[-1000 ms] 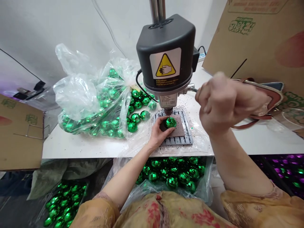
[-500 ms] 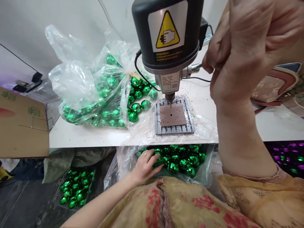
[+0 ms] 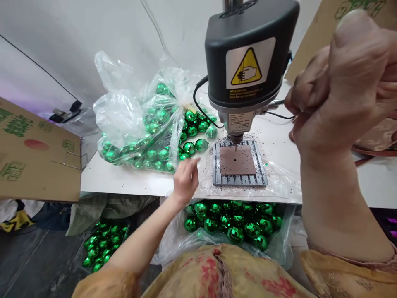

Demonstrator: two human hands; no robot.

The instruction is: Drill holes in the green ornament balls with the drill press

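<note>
Bench drill press (image 3: 249, 70), black head w/ yellow hand-warning label, stands far-centre on your white worktop (image 3: 124, 180); bit hangs just above a brown pad (image 3: 237, 160) w/ one small hole, pad lying on the grey slotted base plate (image 3: 238, 180). Nothing sits on the pad. Your right hand (image 3: 338, 91), near the lens at upper right, is clenched round the press's feed lever (image 3: 273, 105), of which only a short metal stub shows left of the fist. Your left hand (image 3: 185, 179) hovers over the worktop's near edge, just left of the base plate; its grip is released, fingers loosely spread, holding nothing. Nearest goods: loose green faceted balls (image 3: 194, 145) spilling from a clear plastic bag (image 3: 139, 124) on the worktop, left of the press, a few lying just beyond your left fingertips. A 2nd clear bag of green balls (image 3: 232, 221) hangs below the worktop's near edge, in front of your lap. A 3rd batch of green balls (image 3: 104, 246) sits on the floor at lower left. Cardboard box (image 3: 34, 157) at far left; cardboard sheet (image 3: 313, 37) behind the press at upper right. Dark swarf specks around the plate.
</note>
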